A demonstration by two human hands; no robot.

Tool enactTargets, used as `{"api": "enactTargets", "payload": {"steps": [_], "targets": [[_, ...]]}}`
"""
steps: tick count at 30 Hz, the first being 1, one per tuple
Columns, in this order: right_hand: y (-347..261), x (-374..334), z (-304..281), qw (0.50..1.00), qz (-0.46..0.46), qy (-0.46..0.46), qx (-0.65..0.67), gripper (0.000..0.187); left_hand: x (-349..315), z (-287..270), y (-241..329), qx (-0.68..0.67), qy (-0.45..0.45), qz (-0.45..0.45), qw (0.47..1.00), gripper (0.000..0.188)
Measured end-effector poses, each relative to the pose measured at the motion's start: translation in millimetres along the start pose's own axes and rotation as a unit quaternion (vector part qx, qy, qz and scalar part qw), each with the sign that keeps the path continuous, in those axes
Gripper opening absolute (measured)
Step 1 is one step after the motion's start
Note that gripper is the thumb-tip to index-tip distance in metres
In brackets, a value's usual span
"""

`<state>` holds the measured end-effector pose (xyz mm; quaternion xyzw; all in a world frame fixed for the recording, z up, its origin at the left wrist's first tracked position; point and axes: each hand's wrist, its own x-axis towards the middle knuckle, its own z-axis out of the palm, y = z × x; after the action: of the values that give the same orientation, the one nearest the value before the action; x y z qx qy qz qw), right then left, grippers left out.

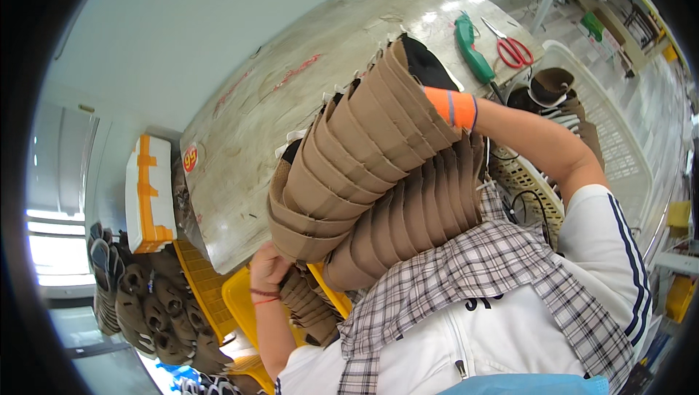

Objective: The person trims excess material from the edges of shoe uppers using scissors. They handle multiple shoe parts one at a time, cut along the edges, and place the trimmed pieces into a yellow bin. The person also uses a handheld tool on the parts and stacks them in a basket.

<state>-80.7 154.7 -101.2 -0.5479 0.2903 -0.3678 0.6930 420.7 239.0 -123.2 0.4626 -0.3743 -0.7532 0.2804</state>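
Note:
I hold a long curved stack of nested brown shoe uppers (364,155) against my chest, above a worn wooden table (291,96). My left hand (267,267), with a red band at the wrist, grips the stack's lower end. My right hand (451,109) wears a glove with an orange cuff and presses on the upper end; its fingers are hidden behind the stack. A second row of the same brown pieces (419,213) lies under the first, resting on my checked apron.
A green-handled tool (473,49) and red scissors (515,50) lie on the table's far corner. A white plastic basket (619,147) to the right holds more brown pieces (550,85). Yellow crates (240,300), a white and orange box (149,191) and a pile of uppers (153,300) are at the left.

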Motion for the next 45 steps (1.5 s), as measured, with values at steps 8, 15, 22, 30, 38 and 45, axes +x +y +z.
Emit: {"api": "enactTargets", "payload": {"steps": [8, 15, 22, 30, 38, 45], "targets": [[-126, -77, 39, 0.912, -0.057, 0.282, -0.292, 0.017, 5, 156, 167, 0.379, 0.223, 0.424, 0.792, 0.027], [-140, -127, 75, 0.891, -0.165, 0.304, -0.294, 0.02, 82, 359, 166, 0.416, -0.25, 0.397, 0.779, 0.022], [16, -207, 31, 0.788, -0.144, 0.335, -0.497, 0.023, 140, 389, 163, 0.25, -0.24, 0.262, 0.901, 0.018], [76, -202, 67, 0.746, 0.112, 0.113, -0.647, 0.023, 150, 410, 152, 0.294, -0.24, 0.21, 0.901, 0.017], [-91, -215, 56, 0.993, 0.065, 0.098, -0.008, 0.023, 131, 408, 123, 0.6, -0.324, 0.197, 0.705, 0.017], [-103, -186, 19, 0.967, 0.017, 0.247, -0.063, 0.023, 114, 405, 150, 0.452, -0.483, -0.071, 0.747, 0.014]]}}
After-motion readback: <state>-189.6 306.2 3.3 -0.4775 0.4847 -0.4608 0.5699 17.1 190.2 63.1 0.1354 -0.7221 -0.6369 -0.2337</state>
